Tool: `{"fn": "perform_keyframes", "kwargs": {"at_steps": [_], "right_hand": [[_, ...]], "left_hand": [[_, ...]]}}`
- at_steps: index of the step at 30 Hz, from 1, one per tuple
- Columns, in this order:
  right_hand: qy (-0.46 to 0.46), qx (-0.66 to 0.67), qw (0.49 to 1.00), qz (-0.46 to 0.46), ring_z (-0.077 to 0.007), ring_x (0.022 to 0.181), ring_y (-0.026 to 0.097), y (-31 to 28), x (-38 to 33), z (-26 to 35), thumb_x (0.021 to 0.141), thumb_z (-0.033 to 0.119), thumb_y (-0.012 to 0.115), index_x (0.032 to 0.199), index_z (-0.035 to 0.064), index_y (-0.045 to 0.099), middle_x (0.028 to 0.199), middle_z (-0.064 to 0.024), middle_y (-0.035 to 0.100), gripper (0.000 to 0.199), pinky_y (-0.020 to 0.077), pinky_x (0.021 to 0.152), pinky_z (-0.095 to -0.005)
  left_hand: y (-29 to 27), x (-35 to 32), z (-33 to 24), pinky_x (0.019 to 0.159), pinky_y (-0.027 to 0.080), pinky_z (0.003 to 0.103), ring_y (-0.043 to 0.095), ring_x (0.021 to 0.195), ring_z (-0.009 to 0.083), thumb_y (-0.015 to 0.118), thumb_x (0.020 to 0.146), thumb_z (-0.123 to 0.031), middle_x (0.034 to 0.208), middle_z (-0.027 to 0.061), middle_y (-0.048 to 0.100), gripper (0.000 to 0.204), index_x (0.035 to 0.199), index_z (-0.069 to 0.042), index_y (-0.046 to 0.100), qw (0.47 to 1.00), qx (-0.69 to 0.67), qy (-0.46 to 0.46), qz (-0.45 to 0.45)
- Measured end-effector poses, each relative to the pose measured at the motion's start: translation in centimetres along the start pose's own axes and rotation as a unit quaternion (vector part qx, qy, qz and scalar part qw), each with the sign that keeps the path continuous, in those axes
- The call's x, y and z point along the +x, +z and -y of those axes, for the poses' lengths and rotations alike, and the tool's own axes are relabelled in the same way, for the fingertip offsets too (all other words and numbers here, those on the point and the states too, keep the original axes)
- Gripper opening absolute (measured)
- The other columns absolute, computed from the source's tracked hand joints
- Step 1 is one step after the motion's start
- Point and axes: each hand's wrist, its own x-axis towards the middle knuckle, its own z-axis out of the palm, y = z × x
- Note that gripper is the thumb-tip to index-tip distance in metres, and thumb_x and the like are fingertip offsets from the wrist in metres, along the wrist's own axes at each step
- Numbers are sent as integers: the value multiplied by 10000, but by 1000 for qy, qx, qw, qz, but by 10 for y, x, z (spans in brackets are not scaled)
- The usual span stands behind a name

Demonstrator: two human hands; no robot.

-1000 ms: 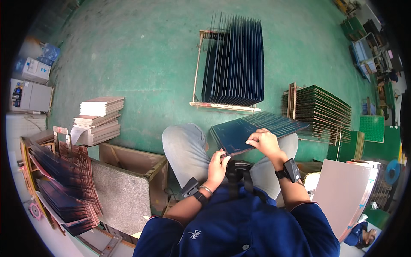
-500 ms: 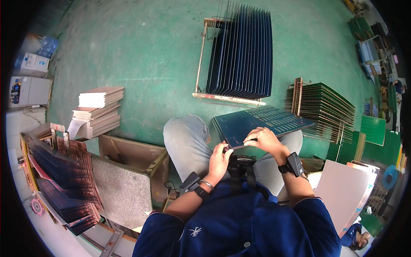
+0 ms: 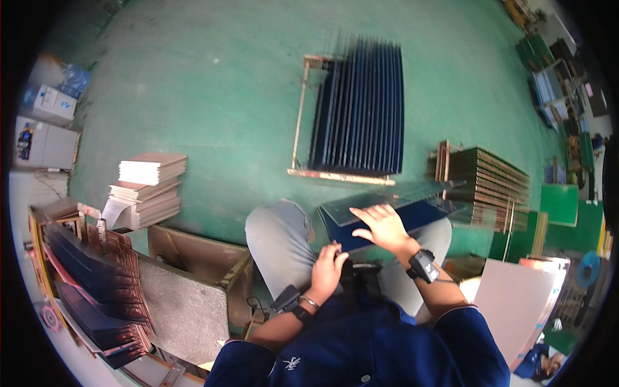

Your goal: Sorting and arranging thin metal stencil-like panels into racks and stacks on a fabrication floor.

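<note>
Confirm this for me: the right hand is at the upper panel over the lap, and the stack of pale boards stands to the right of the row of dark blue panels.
Not quite: the stack of pale boards stands to the left of the row of dark blue panels, as the head view shows. The right hand is indeed at the upper panel.

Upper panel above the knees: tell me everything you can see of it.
The upper panel is a thin, flat, dark blue-green sheet with faint paler markings; motion blur hides finer detail, and its material is unclear. It tilts above the knees, partly raised off a dark blue lower panel. The right hand overlaps its near edge, seemingly touching the top.
</note>
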Motion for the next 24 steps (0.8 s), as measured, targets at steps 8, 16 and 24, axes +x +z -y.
{"fn": "perform_keyframes", "kwargs": {"at_steps": [8, 16, 24], "right_hand": [[27, -39, 975, 218, -251, 663, 636, 20, 19, -28, 799, 238, 539, 827, 152, 655, 730, -106, 643, 147, 495, 567, -375], [-17, 5, 978, 210, -292, 755, 620, -97, 29, -6, 841, 316, 518, 975, 142, 657, 837, -97, 656, 260, 497, 669, -378], [-21, 68, 997, 39, -298, 666, 624, -228, 15, 53, 781, 210, 634, 888, 88, 677, 784, -134, 644, 168, 511, 602, -338]], "left_hand": [[-6, -19, 4, 734, 479, 398, 572, 885, 343, 555, 851, -300, 963, 145, 579, 282, 961, -42, 537, 995, 61, 0, 80], [-2, -28, 13, 645, 499, 439, 594, 779, 369, 481, 885, -343, 957, 152, 571, 318, 1038, -65, 504, 978, 148, 65, 134], [0, -32, 14, 665, 495, 451, 593, 803, 383, 449, 887, -399, 975, 159, 570, 368, 1038, -69, 506, 973, 161, 67, 152]]}}
